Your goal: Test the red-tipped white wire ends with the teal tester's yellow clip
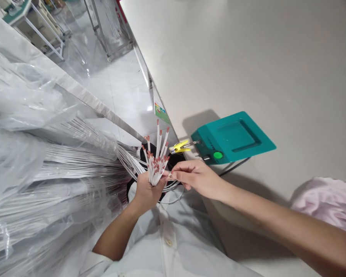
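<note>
My left hand (147,192) is wrapped around a bundle of white wires (157,169), whose bare copper-coloured ends point up and away from me at uneven heights. Close beside it, my right hand (194,177) pinches with thumb and fingertips near the left hand's fingers. What sits in that pinch is too small to make out. Just beyond the right hand, a yellow clip (179,147) sticks out from a teal box (233,136) with a round green button (218,155). Loops of white wire hang below both hands.
On the left, more long white wires (83,159) lie in clear plastic wrapping (14,161) beside a metal rail (98,104). The pale table (262,57) fills the right side, with pink cloth (328,202) on it. A wheeled metal rack (103,38) stands beyond.
</note>
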Demonstrator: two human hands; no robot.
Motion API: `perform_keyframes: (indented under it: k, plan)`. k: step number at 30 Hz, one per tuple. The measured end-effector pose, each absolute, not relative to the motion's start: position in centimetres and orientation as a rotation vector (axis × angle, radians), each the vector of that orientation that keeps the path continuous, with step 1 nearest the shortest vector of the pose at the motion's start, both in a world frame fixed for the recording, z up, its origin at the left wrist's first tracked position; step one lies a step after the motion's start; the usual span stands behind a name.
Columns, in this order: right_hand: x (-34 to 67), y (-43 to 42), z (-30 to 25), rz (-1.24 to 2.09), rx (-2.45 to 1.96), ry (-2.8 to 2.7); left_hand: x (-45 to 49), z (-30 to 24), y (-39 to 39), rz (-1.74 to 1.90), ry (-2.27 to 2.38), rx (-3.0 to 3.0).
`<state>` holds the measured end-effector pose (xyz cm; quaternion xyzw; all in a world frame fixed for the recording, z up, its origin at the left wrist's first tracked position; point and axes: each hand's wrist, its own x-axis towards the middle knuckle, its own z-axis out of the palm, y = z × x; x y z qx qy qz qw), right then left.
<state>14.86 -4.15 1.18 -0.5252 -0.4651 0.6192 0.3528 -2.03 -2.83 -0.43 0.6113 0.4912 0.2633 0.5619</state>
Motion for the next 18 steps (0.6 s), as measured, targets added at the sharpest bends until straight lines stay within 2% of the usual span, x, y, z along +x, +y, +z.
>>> perform_keyframes:
  k: [3, 5, 7, 10, 15, 18]
  plan:
    - [14.7, -4.2, 0.9, 2.114, -1.206, -0.566, -2.1, -0.5, -2.8, 0.634, 1.109, 1.45]
    - [14.8, -4.4, 0.7, 2.207, -1.143, -0.428, -2.0, -0.4, -2.9, 0.65, 1.103, 1.413]
    - [14.8, -4.6, 0.6, 2.151, -1.18, -0.486, -1.9, -0.3, -2.9, 0.656, 1.13, 1.353]
    - [14.9, -4.9, 0.8, 1.796, -1.325, -0.786, -1.6, -0.2, -2.7, 0.653, 1.18, 1.258]
    - [15.3, -5.2, 0.9, 0.891, -1.328, -1.732, -1.7, -0.1, -2.4, 0.61, 1.129, 1.188]
    - [15.4, -5.2, 0.5, 0.426, -1.271, -2.045, -1.8, -0.2, -2.4, 0.584, 1.088, 1.225]
